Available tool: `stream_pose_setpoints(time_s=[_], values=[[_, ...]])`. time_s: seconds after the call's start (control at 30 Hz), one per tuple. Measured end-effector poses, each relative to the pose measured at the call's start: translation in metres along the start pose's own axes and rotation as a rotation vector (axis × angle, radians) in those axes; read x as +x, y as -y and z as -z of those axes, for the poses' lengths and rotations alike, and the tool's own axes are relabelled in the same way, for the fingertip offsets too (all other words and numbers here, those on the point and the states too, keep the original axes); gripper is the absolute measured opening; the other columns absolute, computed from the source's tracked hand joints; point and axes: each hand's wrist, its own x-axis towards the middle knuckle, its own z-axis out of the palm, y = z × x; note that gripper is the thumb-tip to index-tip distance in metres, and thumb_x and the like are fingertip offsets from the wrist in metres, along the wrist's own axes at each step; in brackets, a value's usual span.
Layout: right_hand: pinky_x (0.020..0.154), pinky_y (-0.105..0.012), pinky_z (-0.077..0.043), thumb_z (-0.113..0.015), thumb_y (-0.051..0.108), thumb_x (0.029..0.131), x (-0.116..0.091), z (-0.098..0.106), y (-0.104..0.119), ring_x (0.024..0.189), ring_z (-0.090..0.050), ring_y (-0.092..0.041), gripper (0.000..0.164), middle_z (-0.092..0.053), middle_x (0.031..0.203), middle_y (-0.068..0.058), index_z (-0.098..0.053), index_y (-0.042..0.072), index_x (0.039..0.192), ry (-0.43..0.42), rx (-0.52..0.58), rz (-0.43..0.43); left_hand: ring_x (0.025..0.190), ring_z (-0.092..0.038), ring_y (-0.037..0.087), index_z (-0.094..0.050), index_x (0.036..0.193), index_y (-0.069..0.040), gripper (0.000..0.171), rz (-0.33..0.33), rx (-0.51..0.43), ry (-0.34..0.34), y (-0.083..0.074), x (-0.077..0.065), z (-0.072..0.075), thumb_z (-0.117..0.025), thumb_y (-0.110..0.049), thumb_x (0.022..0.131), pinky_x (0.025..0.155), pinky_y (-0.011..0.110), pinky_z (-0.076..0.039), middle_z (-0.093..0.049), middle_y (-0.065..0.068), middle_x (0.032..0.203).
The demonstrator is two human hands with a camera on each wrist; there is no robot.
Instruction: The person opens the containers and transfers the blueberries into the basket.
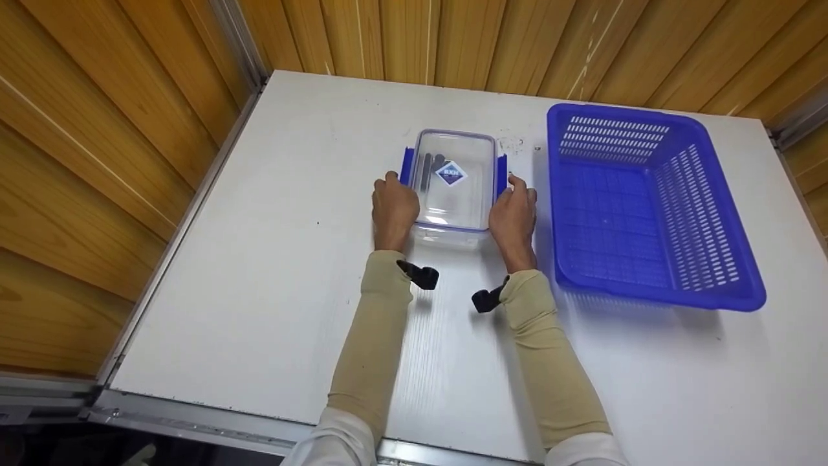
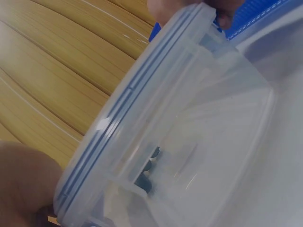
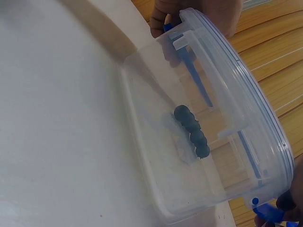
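Note:
A clear plastic food container (image 1: 453,238) with a transparent lid (image 1: 466,200) sits on the white table. Its lid bears a blue diamond label (image 1: 451,173). Blue side latches, the left one (image 1: 406,165) and the right one (image 1: 502,173), stick out at the edges. My left hand (image 1: 394,208) grips the container's left side by its latch, and my right hand (image 1: 513,213) grips the opposite side by the other latch. Inside lies a row of dark, rounded lumps (image 3: 191,131), their kind unclear. Some fingertips are hidden behind the container's sides.
To the right of my right hand stands a blue plastic basket (image 1: 660,301) with slotted walls. Wood-patterned panels (image 1: 414,39) rise behind and left of the white table (image 1: 259,272). A metal rail (image 1: 213,424) runs along the table's front edge.

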Motion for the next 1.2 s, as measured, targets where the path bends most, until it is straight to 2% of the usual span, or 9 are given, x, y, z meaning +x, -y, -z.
stream_pose_setpoints(time_s=[0.13,0.3,0.37,0.47,0.57,0.73,0.97,1.07,1.2], values=[[0.091,-0.041,-0.036,-0.037,0.012,0.096,-0.001,0.0,0.001,0.103,-0.046,-0.034,0.033,-0.049,0.107,-0.021,-0.052,0.001,0.123,-0.049,0.0,0.01,0.112,-0.049,0.027,-0.047,0.132,-0.004,0.041,-0.046,0.03,-0.011,-0.001,0.0,0.0,-0.034,-0.015,0.094,0.092,0.039,-0.042,-0.05,0.016,0.119],[0.084,-0.04,-0.036,-0.044,0.016,0.094,-0.002,0.001,0.003,0.094,-0.047,-0.03,0.032,-0.051,0.097,-0.017,-0.056,0.0,0.119,-0.042,0.014,0.021,0.107,-0.051,0.029,-0.054,0.125,-0.001,0.036,-0.148,0.051,-0.073,-0.003,0.0,-0.001,-0.035,-0.012,0.096,0.09,0.038,-0.043,-0.055,0.015,0.116],[0.082,-0.04,-0.038,-0.048,0.018,0.093,-0.002,0.002,0.005,0.09,-0.048,-0.029,0.032,-0.052,0.095,-0.016,-0.058,0.0,0.117,-0.026,0.027,0.029,0.107,-0.052,0.029,-0.056,0.124,0.0,0.034,-0.184,0.022,-0.093,-0.004,-0.001,-0.001,-0.037,-0.012,0.097,0.091,0.037,-0.042,-0.057,0.015,0.116],[0.08,-0.041,-0.039,-0.05,0.02,0.092,-0.003,0.004,0.007,0.087,-0.05,-0.028,0.032,-0.053,0.092,-0.015,-0.06,-0.001,0.115,-0.003,0.022,0.042,0.108,-0.054,0.025,-0.055,0.124,0.001,0.033,-0.214,-0.049,-0.081,-0.007,-0.001,-0.002,-0.042,-0.011,0.096,0.093,0.033,-0.042,-0.057,0.014,0.115],[0.079,-0.041,-0.039,-0.051,0.022,0.092,-0.003,0.005,0.01,0.086,-0.051,-0.029,0.034,-0.055,0.09,-0.015,-0.061,-0.002,0.115,0.019,0.016,0.049,0.107,-0.056,0.023,-0.056,0.123,0.002,0.032,-0.219,-0.102,-0.052,-0.011,-0.002,-0.001,-0.046,-0.01,0.095,0.092,0.032,-0.044,-0.059,0.014,0.113],[0.079,-0.041,-0.04,-0.054,0.022,0.091,-0.003,0.006,0.011,0.085,-0.051,-0.028,0.036,-0.056,0.089,-0.015,-0.061,-0.003,0.115,0.031,0.01,0.053,0.106,-0.057,0.024,-0.057,0.121,0.004,0.032,-0.194,-0.134,-0.029,-0.015,-0.004,0.002,-0.051,-0.009,0.092,0.091,0.033,-0.045,-0.06,0.015,0.112],[0.077,-0.039,-0.041,-0.055,0.025,0.091,-0.003,0.006,0.012,0.083,-0.051,-0.027,0.038,-0.057,0.09,-0.014,-0.061,-0.002,0.116,0.047,0.019,0.035,0.089,-0.06,0.02,-0.064,0.111,0.002,0.025,-0.193,-0.135,-0.009,-0.015,-0.004,0.005,-0.055,-0.008,0.09,0.08,0.035,-0.048,-0.064,0.012,0.1],[0.076,-0.039,-0.041,-0.055,0.024,0.09,-0.004,0.005,0.011,0.082,-0.051,-0.026,0.037,-0.058,0.089,-0.014,-0.062,-0.002,0.116,0.041,0.021,0.029,0.085,-0.06,0.019,-0.065,0.109,0.002,0.024,-0.197,-0.126,-0.012,-0.014,-0.005,0.006,-0.056,-0.008,0.089,0.077,0.034,-0.048,-0.065,0.012,0.098],[0.077,-0.04,-0.041,-0.055,0.023,0.09,-0.003,0.005,0.01,0.083,-0.052,-0.028,0.036,-0.058,0.087,-0.014,-0.062,-0.002,0.115,0.026,0.023,0.046,0.089,-0.061,0.019,-0.063,0.112,0.002,0.027,-0.207,-0.131,-0.016,-0.015,-0.006,0.007,-0.056,-0.009,0.089,0.08,0.034,-0.048,-0.065,0.014,0.104]])
